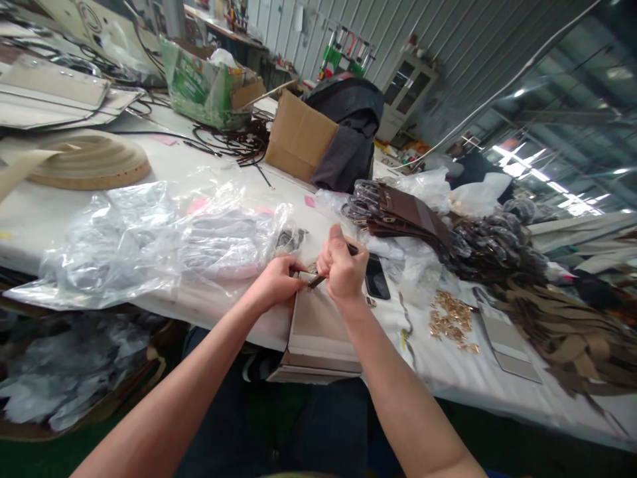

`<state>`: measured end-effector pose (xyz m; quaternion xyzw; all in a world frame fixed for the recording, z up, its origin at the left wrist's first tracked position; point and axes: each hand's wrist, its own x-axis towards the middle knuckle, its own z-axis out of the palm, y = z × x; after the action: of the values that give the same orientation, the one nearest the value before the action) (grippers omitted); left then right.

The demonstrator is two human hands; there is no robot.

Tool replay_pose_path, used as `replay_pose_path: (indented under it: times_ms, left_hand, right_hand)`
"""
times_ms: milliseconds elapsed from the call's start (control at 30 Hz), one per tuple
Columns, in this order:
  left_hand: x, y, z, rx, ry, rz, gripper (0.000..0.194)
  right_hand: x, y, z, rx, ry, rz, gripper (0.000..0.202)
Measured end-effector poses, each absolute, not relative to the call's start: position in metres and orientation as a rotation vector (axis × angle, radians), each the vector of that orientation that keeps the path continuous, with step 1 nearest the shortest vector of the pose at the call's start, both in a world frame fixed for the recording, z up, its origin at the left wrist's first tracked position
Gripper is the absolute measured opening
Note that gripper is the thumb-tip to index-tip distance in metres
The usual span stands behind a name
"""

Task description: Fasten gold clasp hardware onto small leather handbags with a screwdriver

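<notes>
A stack of flat beige panels (318, 326) lies at the table's front edge, right before me. My left hand (279, 280) is closed at the far left corner of the top panel, thumb and fingers pinched on its edge. In a fist, thumb up, my right hand (342, 265) grips a dark hand tool (316, 281). The tool's narrow end points down-left to that same corner, close by my left fingertips. Its exact kind is hidden by my fingers. Just right of my right hand lies a black phone (377, 277).
Clear plastic bags (219, 239) cover the table to the left, near a webbing roll (94, 159). Gold metal fittings (450, 318), a grey panel (507, 342) and brown straps (572, 332) lie right. Brown leather pieces (408, 212) and a cardboard box (301, 136) stand behind.
</notes>
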<state>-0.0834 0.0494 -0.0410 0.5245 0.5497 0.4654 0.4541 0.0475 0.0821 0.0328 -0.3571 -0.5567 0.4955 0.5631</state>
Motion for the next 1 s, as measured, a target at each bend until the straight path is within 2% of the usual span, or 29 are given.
replay_pose_path:
  times_ms: [167, 333, 467, 567, 733, 1000]
  left_hand:
    - [-0.084, 0.05, -0.04, 1.352, 1.386, 1.124, 0.023]
    - [-0.085, 0.051, -0.038, 1.401, 1.344, 1.12, 0.018]
    - [-0.085, 0.05, -0.035, 1.363, 1.401, 1.087, 0.021]
    - [-0.084, 0.05, -0.037, 1.369, 1.442, 1.091, 0.025]
    - [-0.082, 0.052, -0.037, 1.336, 1.419, 1.081, 0.024]
    - [-0.082, 0.057, -0.031, 1.226, 1.416, 0.952, 0.042]
  right_hand:
    - [0.046, 0.073, 0.027, -0.915, -1.327, 1.093, 0.068]
    - [0.043, 0.063, 0.019, -0.975, -1.358, 1.015, 0.067]
    - [0.043, 0.072, 0.028, -0.907, -1.317, 1.124, 0.07]
    - [0.065, 0.082, 0.049, -0.789, -1.217, 1.217, 0.072]
    - [0.131, 0.084, 0.076, -0.785, -1.244, 1.133, 0.076]
    - [0.162, 0.083, 0.052, -0.818, -1.187, 1.125, 0.075]
